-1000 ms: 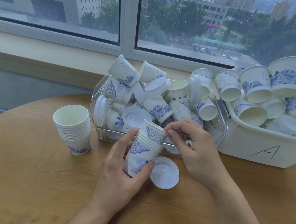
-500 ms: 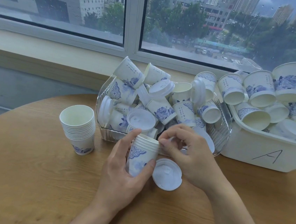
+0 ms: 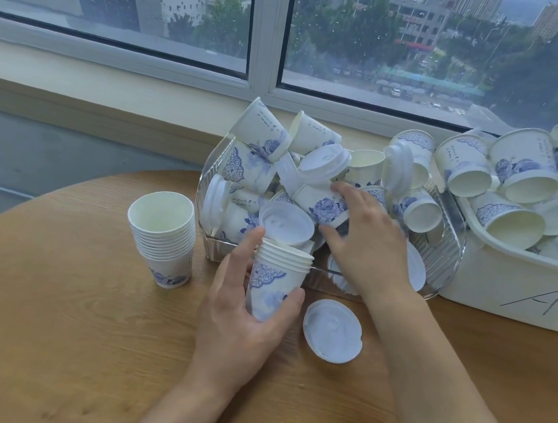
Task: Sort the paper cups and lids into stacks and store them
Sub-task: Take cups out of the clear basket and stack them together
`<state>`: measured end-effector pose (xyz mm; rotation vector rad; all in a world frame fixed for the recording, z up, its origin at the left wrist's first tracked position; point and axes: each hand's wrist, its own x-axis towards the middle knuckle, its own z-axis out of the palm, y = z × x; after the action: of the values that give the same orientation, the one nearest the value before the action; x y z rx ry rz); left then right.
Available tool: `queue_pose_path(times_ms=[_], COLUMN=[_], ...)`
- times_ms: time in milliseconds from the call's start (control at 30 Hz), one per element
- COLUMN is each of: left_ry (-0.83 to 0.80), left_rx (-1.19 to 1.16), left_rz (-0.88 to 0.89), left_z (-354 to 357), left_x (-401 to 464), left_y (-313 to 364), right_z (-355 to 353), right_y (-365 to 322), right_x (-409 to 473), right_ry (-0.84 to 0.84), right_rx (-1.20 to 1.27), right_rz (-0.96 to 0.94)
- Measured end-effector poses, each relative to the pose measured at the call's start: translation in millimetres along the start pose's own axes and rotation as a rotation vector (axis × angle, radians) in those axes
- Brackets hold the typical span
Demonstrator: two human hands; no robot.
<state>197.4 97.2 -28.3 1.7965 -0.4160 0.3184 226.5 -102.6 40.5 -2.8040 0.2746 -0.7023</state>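
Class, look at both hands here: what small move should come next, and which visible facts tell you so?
Probably the right hand should close on the blue-flowered cup lying in the clear bin and lift it out. Its spread fingers already reach onto that cup, while the left hand holds the short cup stack upright on the table, rim open to receive another.

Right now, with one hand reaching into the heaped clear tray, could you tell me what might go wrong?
1. The right hand reaches for a flowered cup low in the heap; pulling it may tumble the cups and the lid resting above it out of the clear tray.
2. The left hand holds the small cup stack tilted, so it might tip.
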Motion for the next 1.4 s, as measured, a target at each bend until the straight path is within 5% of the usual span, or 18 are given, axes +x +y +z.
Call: queue_pose_path(times_ms=[867, 1133, 1400], left_ry=[-0.051, -0.049, -0.062], left_rx=[-0.015, -0.010, 0.015], left_rz=[0.015, 0.027, 0.053], left_z=[0.3, 0.4, 0.4], left_x=[-2.0, -2.6, -3.4], left_y=[2.1, 1.3, 2.3], right_z=[2.7, -30.9, -55.7], right_y=[0.6, -0.2, 9.7], right_x=[-6.2, -23.0, -32.7], right_ry=[0.077, 0.078, -0.092], right_rx=[0.009, 0.166, 0.429], right_rz=[0.025, 0.123, 0.228])
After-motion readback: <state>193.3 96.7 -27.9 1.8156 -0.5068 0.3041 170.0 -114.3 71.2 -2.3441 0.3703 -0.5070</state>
